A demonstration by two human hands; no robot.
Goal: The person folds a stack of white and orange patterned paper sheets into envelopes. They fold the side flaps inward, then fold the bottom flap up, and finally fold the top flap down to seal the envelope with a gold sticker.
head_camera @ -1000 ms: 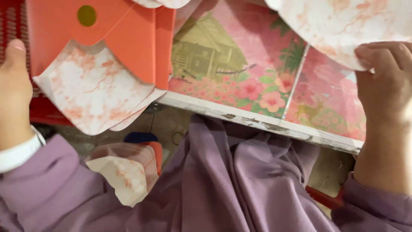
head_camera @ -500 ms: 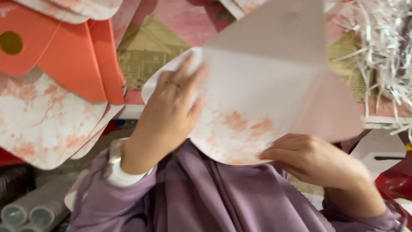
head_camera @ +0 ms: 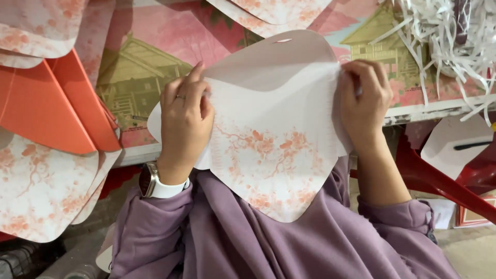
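Note:
I hold a die-cut paper sheet (head_camera: 268,150), pale with an orange blossom print and rounded flaps, above my lap. My left hand (head_camera: 183,116), with a ring and a white wrist watch, presses its left flap. My right hand (head_camera: 364,101) pinches the right flap at its fold. The top flap (head_camera: 274,57) with a small slit is folded up and back over the table edge. My purple sleeves and garment fill the lower part of the view.
A stack of orange and blossom-print die-cut sheets (head_camera: 46,134) hangs off the table edge at left. The table (head_camera: 408,111) is covered with pink printed sheets showing houses. Shredded white paper (head_camera: 454,36) lies at upper right. A red chair frame (head_camera: 439,181) stands at lower right.
My view swung right and down. The sheet came in front of me, and both hands moved up onto its side flaps, left hand from the sheet's left edge, right from its lower edge.

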